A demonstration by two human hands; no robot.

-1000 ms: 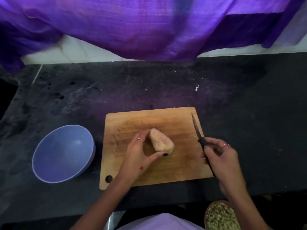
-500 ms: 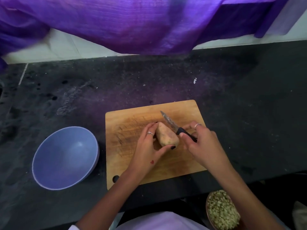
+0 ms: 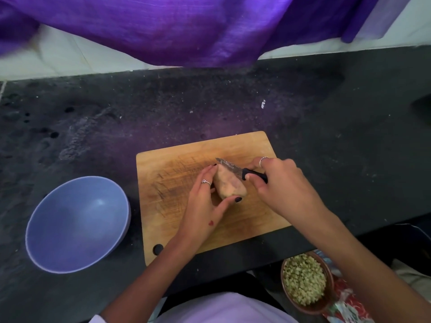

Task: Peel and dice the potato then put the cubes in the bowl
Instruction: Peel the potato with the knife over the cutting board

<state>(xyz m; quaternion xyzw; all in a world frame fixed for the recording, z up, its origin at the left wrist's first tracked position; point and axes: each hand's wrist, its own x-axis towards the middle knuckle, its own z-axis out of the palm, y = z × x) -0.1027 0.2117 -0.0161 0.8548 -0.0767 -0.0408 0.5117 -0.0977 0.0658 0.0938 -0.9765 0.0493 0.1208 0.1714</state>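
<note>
**Inspector:** On the wooden cutting board (image 3: 186, 164), near its middle, what am I looking at?

**Operator:** I am seeing the potato (image 3: 229, 185) lying there, unpeeled as far as I can judge, its long axis running from upper left to lower right. The left hand (image 3: 205, 206) is holding it: the fingers (image 3: 208, 177) are curling over its far left side and the thumb is pressing its near end. I am noting a ring on one finger and dark nail polish.

**Inspector:** And the other hand?

**Operator:** The right hand (image 3: 283, 185) is gripping the black handle of the knife (image 3: 240, 171), fingers wrapped round it, with a ring showing on one of them. The blade is pointing left and is lying across the far upper edge of the potato, touching it. Whether it is biting into the skin, I cannot tell.

**Inspector:** Where is the bowl standing?

**Operator:** I am finding the blue bowl (image 3: 77, 223) on the dark surface (image 3: 338, 141), just beside the board's left edge, upright, with nothing visible inside.

**Inspector:** Anything else?

**Operator:** Purple cloth (image 3: 186, 26) is hanging over the far edge of the surface. A brown dish of pale green pieces (image 3: 305, 280) is sitting below the surface's near edge, under the right forearm.
</note>
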